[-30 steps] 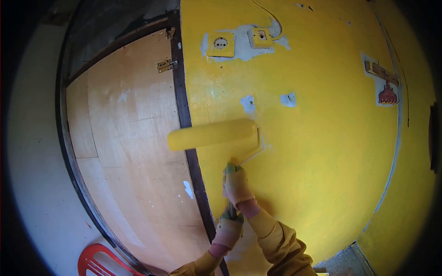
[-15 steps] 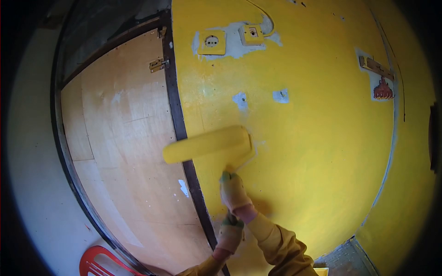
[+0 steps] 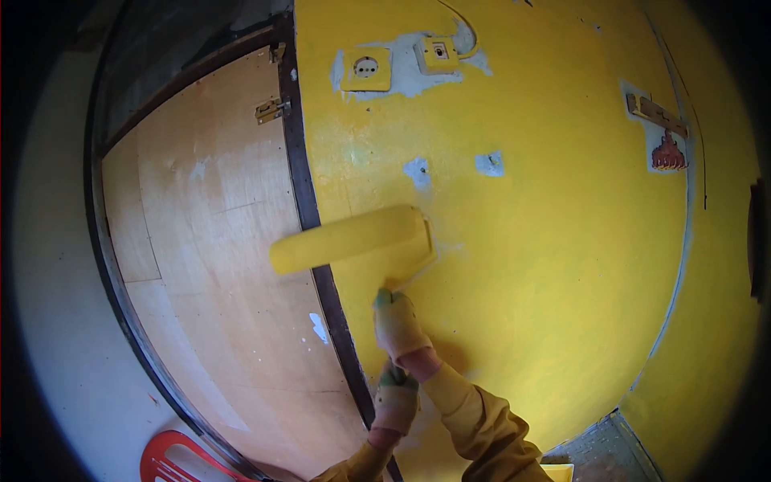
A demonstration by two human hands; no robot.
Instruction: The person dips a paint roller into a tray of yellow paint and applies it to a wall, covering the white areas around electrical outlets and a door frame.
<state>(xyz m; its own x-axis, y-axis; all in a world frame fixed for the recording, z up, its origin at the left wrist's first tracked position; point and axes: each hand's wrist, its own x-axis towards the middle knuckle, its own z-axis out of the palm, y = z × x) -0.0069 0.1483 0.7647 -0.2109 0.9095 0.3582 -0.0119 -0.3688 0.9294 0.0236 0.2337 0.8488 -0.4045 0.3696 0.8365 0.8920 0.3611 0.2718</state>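
A paint roller (image 3: 345,239) with a yellow-coated sleeve reaches across the dark door frame, its far end overlapping the wooden door and its other end over the yellow wall (image 3: 554,265). My right hand (image 3: 399,325), in a pale glove with green fingertips, is closed around the roller's handle just below the wire frame. Lower down, my left hand (image 3: 396,402), gloved alike, is wrapped round the lower part of the handle, close under my right wrist. Most of the handle is hidden by the gloves.
A wall socket (image 3: 366,68) and a switch box (image 3: 438,55) sit above, ringed by unpainted grey. The wooden door (image 3: 217,241) has a brass bolt (image 3: 270,111). A red chair (image 3: 165,450) stands lower left; a yellow tray (image 3: 560,471) lies at the bottom. A wooden rack (image 3: 657,115) hangs right.
The roller has moved slightly up and to the left in view, with both hands following it. Both hands keep their hold on the handle.
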